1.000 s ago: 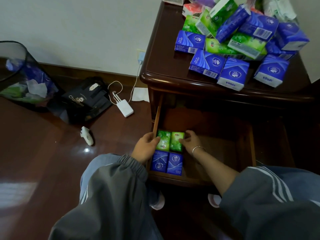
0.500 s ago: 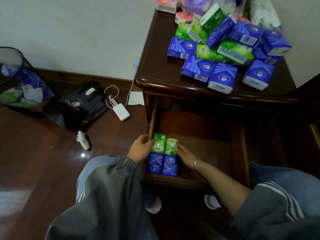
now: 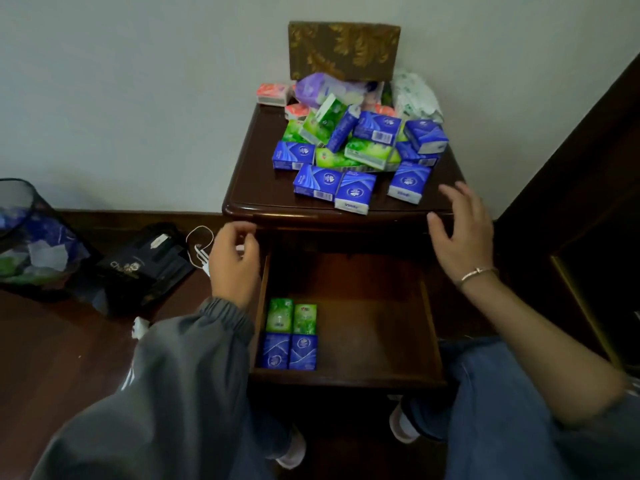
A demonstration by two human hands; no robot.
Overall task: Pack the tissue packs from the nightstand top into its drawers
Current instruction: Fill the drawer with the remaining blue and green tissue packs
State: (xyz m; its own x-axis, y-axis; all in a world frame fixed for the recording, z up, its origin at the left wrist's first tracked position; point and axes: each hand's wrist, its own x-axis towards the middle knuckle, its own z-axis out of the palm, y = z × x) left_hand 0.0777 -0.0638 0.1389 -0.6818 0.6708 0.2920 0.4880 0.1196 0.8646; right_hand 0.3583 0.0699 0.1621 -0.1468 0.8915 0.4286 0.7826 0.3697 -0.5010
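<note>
1. Both hands are up in the air and empty: the left hand (image 3: 233, 263) hangs just left of the drawer with its fingers loosely curled around nothing, and the right hand (image 3: 460, 230) is spread wide at the right front corner of the nightstand (image 3: 256, 188).
2. Neither hand is touching a pack.
3. The drawer (image 3: 367, 323) is pulled out below the top, and four packs sit in its front-left corner in a tidy block: two green packs (image 3: 291, 317) side by side behind, two blue packs (image 3: 289, 351) side by side in front, all touching.
4. The rest of the drawer floor is bare wood.
5. Up top, a jumbled heap of tissue packs (image 3: 353, 150), blue and green with pink ones at the back, covers the middle and rear.
6. A brown patterned box (image 3: 343, 50) stands against the wall behind the heap.
7. On the floor to the left there's a mesh bin (image 3: 31, 233) and a black bag (image 3: 142, 265).
</note>
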